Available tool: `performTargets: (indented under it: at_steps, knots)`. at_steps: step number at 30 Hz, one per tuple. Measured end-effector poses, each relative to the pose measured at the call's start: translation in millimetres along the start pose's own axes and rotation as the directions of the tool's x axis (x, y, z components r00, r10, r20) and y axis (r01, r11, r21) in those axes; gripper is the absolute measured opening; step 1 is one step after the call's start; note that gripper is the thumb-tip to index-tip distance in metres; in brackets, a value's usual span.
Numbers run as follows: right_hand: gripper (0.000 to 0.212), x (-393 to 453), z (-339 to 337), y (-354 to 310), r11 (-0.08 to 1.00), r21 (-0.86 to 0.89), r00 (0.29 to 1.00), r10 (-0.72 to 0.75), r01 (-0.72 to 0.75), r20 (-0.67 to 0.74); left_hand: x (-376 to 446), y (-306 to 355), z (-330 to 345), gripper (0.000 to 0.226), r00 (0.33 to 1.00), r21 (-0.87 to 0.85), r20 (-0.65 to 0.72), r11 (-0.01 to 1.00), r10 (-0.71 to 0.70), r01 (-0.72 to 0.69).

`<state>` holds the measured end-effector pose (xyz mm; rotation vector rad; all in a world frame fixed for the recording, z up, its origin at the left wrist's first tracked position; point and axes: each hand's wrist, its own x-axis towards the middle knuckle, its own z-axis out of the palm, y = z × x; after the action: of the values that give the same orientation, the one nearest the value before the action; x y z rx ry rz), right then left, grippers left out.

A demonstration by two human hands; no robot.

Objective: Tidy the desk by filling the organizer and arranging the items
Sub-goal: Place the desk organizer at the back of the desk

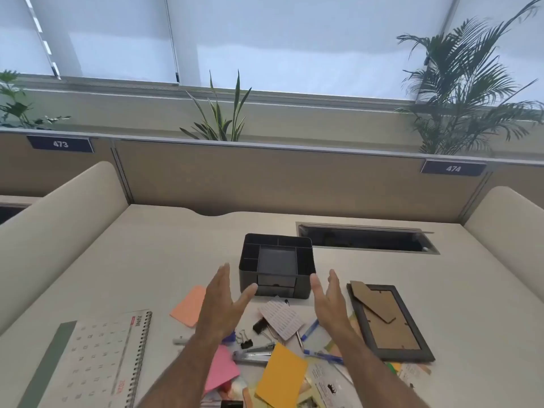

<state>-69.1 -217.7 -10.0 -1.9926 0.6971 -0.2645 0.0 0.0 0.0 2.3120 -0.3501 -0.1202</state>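
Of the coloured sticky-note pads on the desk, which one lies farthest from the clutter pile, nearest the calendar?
The salmon-orange pad, lying alone on bare desk left of the left hand. The pink pad and yellow pad sit in the pile nearer the camera.

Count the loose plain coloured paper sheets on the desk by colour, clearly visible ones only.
Orange/peach sheet: 1
Pink sheet: 1
Yellow-orange sheet: 1
Total: 3
Pale yellow and green scraps lie partly buried under the pile near the picture frame; too hidden to count.
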Motion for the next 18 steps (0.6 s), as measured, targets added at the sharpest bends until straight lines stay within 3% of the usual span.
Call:
performTargets:
  at_steps: [2, 7, 13, 18]
  knots:
    - [0.073, 9, 4, -3, 0.993, 0.095, 0.997, 0.073, -0.073, -0.003, 9, 3, 0, 0.095, 0.994, -0.207, -0.010, 0.973, -0.112, 0.108]
    - [0.062, 28, 17, -13, 0.960, 0.189, 0.978, 0.205, -0.206, 0.027, 39, 6, 7, 0.077, 0.964, -0.404, 0.056, 0.877, -0.260, 0.260]
    - [0.048, 45, 36, -9, 0.903, 0.341, 0.958, 0.285, -0.259, -0.026, 66, 3, 21, 0.052, 0.947, -0.485, 0.097, 0.816, -0.307, 0.314]
    - [0.044, 52, 45, -6, 0.890, 0.370, 0.950, 0.308, -0.266, -0.058, 66, 16, 31, 0.040, 0.939, -0.460, -0.022, 0.838, -0.342, 0.295]
